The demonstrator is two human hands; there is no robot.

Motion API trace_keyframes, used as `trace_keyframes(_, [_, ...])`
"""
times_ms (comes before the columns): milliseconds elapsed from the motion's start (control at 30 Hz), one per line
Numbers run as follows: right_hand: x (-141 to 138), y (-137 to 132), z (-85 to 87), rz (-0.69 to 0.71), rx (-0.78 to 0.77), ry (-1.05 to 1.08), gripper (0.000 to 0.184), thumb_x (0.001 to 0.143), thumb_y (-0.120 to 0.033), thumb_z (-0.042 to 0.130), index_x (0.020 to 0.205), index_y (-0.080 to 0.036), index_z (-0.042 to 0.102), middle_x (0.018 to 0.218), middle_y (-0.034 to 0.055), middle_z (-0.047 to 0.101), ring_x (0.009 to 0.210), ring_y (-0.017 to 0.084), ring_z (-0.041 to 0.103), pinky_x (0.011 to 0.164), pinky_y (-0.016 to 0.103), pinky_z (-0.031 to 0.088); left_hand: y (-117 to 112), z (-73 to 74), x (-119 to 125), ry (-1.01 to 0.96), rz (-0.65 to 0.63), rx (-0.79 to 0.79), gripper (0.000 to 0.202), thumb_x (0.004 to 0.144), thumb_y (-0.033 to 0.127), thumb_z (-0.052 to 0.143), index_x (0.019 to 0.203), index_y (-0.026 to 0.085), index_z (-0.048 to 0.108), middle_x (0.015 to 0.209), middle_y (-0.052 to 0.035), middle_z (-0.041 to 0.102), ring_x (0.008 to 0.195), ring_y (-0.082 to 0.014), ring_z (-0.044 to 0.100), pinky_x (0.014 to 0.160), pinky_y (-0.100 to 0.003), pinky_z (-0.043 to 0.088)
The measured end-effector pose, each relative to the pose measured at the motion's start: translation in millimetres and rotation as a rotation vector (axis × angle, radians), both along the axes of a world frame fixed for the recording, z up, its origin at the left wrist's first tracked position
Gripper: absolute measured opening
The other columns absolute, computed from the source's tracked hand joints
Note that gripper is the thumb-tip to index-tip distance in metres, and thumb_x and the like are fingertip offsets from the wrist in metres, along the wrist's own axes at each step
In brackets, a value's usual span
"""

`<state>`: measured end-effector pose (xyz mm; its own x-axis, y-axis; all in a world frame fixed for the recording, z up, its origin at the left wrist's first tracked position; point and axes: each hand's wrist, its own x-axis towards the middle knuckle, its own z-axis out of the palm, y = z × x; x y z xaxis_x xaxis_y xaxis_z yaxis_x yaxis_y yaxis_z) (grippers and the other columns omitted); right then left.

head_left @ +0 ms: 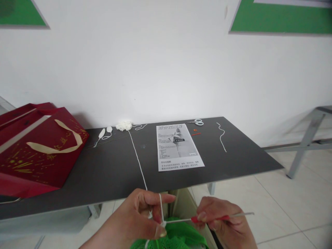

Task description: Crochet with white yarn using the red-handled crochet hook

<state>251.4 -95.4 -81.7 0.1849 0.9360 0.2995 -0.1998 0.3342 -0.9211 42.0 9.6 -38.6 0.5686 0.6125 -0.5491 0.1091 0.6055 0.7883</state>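
Observation:
My left hand (145,216) pinches a small piece of white crochet work (163,224) between thumb and fingers, while white yarn (138,159) loops over its outstretched index finger. From there the strand runs back across the table to a loose white yarn bundle (124,125). My right hand (220,216) is closed round the red grip of a crochet hook (223,218), whose thin metal shaft points left and meets the small white piece. Below both hands lies green mesh fabric (178,235).
On the dark table (119,173) lie a printed sheet (178,162), scissors (198,122), a short red stick (196,134), an orange ring (195,130), a loose yarn piece (221,136) and white petal-shaped pieces (102,133). A red gift bag (49,166) occupies the left end. A white wall rises behind.

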Motion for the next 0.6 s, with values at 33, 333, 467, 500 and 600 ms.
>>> trace_keyframes(33, [3.4,0.7,0.8,0.034,0.041,-0.054,0.011,0.086,-0.03,0.072,0.093,-0.029,0.081,0.077,0.0057,0.079,0.065,0.018,0.072,0.058,0.025,0.059,0.8,-0.4,0.5,-0.016,-0.022,-0.03,0.048,0.043,0.002,0.084,0.087,0.02,0.082,0.055,0.0076,0.062,0.05,-0.0074,0.052,0.051,-0.02,0.038])
trace_keyframes(333, [20.8,10.5,32.5,0.16,0.392,-0.512,0.029,0.096,-0.032,0.056,0.119,-0.026,0.073,0.081,0.0111,0.082,0.068,0.024,0.076,0.063,0.032,0.062,6.2,-3.2,5.1,-0.081,-0.071,-0.172,0.047,0.039,-0.004,0.078,0.082,0.017,0.083,0.049,0.0066,0.06,0.042,-0.0031,0.046,0.042,-0.016,0.03])
trace_keyframes(467, [23.1,10.7,39.0,0.225,0.411,-0.586,0.034,0.099,-0.031,0.052,0.129,-0.025,0.066,0.088,0.0132,0.083,0.073,0.025,0.078,0.068,0.033,0.063,7.1,3.1,2.3,-0.021,-0.049,-0.139,0.047,0.039,-0.005,0.077,0.079,0.019,0.083,0.051,0.0065,0.062,0.044,-0.0051,0.05,0.043,-0.017,0.032])
trace_keyframes(500, [22.4,9.4,36.1,0.202,0.376,-0.559,0.031,0.097,-0.03,0.056,0.125,-0.027,0.069,0.085,0.0126,0.083,0.072,0.024,0.077,0.066,0.033,0.062,6.5,4.1,1.3,-0.026,-0.046,-0.124,0.048,0.039,-0.004,0.078,0.081,0.019,0.083,0.052,0.0064,0.063,0.045,-0.0055,0.051,0.044,-0.017,0.033])
trace_keyframes(600, [15.2,5.1,18.7,0.099,0.245,-0.384,0.023,0.091,-0.027,0.066,0.111,-0.029,0.077,0.08,0.0101,0.081,0.064,0.021,0.074,0.055,0.028,0.059,1.7,2.6,-0.5,-0.057,0.002,-0.068,0.048,0.043,-0.001,0.082,0.085,0.021,0.083,0.057,0.0054,0.064,0.05,-0.0074,0.053,0.05,-0.019,0.038])
